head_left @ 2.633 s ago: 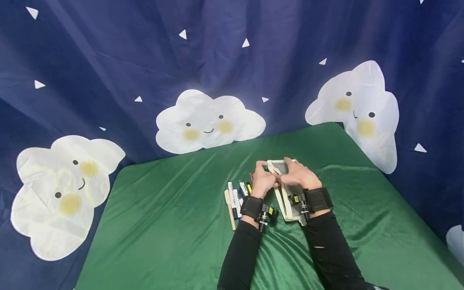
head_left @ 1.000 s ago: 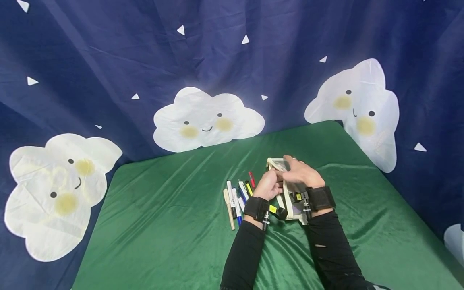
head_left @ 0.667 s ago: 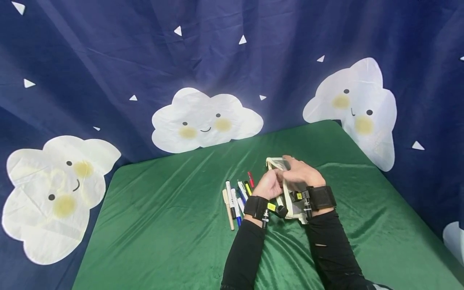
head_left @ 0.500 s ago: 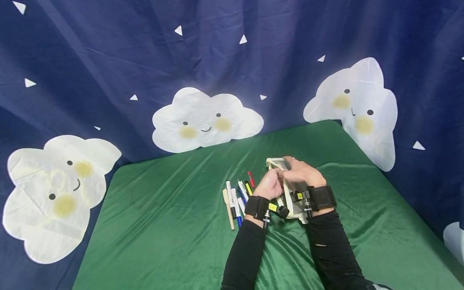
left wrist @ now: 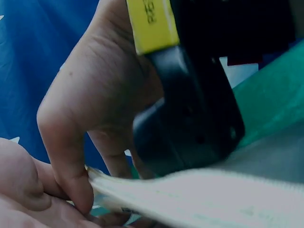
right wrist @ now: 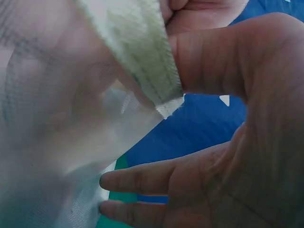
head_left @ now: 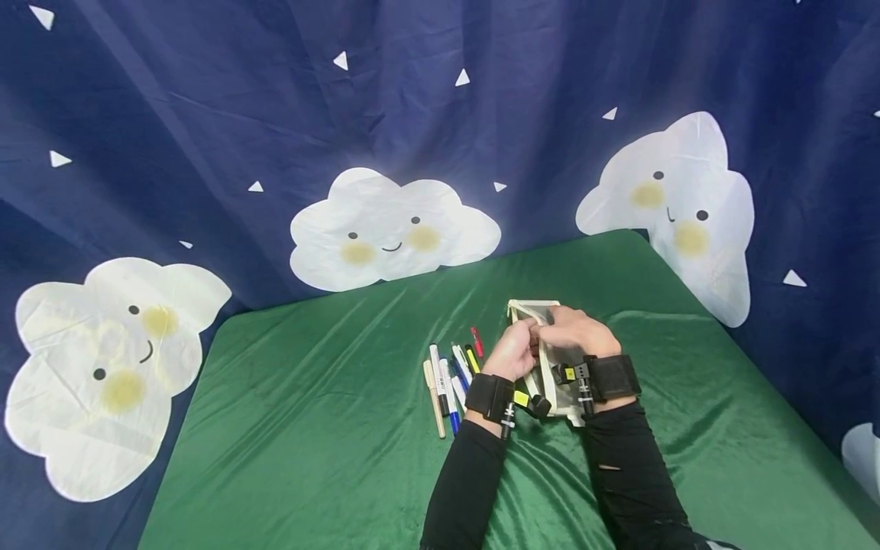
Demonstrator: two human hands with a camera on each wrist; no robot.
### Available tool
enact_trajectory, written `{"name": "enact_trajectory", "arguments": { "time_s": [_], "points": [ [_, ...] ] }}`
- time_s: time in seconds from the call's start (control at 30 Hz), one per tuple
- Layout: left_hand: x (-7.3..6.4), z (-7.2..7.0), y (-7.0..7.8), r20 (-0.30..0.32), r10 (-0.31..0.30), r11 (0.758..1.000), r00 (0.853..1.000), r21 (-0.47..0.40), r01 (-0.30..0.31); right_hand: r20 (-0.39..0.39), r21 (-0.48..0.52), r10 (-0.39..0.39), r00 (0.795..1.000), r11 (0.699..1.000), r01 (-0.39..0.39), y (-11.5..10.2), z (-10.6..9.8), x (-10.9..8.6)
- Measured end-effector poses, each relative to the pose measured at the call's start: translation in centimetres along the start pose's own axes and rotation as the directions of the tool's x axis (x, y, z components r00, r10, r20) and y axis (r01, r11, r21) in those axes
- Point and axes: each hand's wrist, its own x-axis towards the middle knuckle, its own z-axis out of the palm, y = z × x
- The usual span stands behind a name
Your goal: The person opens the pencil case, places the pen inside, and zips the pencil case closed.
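A see-through mesh pouch (head_left: 565,397) with cream trim lies on the green cloth beneath both hands in the head view. My left hand (head_left: 512,350) reaches across its left edge with bent fingers. In the left wrist view those fingers pinch the cream trim (left wrist: 213,194), though their tips are partly hidden. My right hand (head_left: 580,334) lies over the pouch's upper right part. Seen from the right wrist, the thumb (right wrist: 209,59) presses the trimmed edge against fingers behind the mesh, while two other fingers (right wrist: 137,180) stay extended. The hands meet at the upper middle of the pouch.
Several pens and markers lie left of the pouch: a beige pen (head_left: 435,399), a white marker (head_left: 435,363), a yellow-and-black one (head_left: 472,357) and a red pen (head_left: 477,341). A green cloth (head_left: 309,428) covers the table. Behind hangs a blue curtain (head_left: 412,114) with clouds.
My left hand has come down and right from the pouch's upper left corner, uncovering the red pen. The pouch's trimmed edges stand farther apart. My right hand has shifted slightly lower.
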Motion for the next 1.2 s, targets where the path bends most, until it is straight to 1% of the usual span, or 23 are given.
{"name": "enact_trajectory", "arguments": {
  "time_s": [0.13,0.23,0.43,0.63,0.7,0.8,0.87,0.97,1.07,1.2],
  "points": [
    [-0.21,0.22,0.16,-0.027,0.008,1.0,1.0,0.03,-0.007,-0.02,-0.039,0.001,1.0,0.999,-0.002,-0.2,-0.06,-0.01],
    [-0.44,0.36,0.21,-0.031,0.004,0.999,1.0,0.041,-0.003,-0.02,-0.067,0.02,1.0,0.998,-0.021,-0.25,-0.12,-0.14],
    [-0.73,0.5,0.16,-0.04,0.009,1.0,0.999,0.015,-0.008,-0.006,-0.078,0.061,0.998,0.995,-0.061,-0.3,-0.17,-0.46],
    [-0.6,0.55,0.09,-0.038,0.025,0.999,0.999,-0.039,-0.026,-0.029,-0.081,0.074,0.997,0.994,-0.076,-0.41,-0.35,-0.57],
    [-0.6,0.56,0.02,-0.038,0.012,0.999,0.999,-0.044,-0.014,-0.033,-0.078,0.071,0.997,0.994,-0.073,-0.35,-0.27,-0.51],
    [-0.65,0.56,-0.07,-0.024,-0.005,1.0,1.0,-0.024,0.004,-0.026,-0.072,0.069,0.997,0.995,-0.071,-0.25,-0.18,-0.52],
    [-0.71,0.55,-0.06,-0.002,-0.006,1.0,1.0,-0.012,0.006,-0.018,-0.065,0.068,0.998,0.995,-0.069,-0.21,-0.22,-0.59],
    [-0.75,0.51,-0.03,0.032,0.004,1.0,0.999,-0.014,-0.003,0.005,-0.028,0.063,0.998,0.998,-0.063,-0.26,-0.42,-0.75],
    [-0.76,0.51,-0.03,0.06,0.005,0.999,0.998,-0.047,-0.002,0.038,0.032,0.056,0.998,0.998,-0.057,-0.28,-0.64,-0.89],
    [-0.69,0.56,-0.14,0.065,-0.002,0.997,0.998,-0.081,0.007,0.071,0.082,0.044,0.996,0.995,-0.05,-0.14,-0.69,-1.0]
  ]
}}
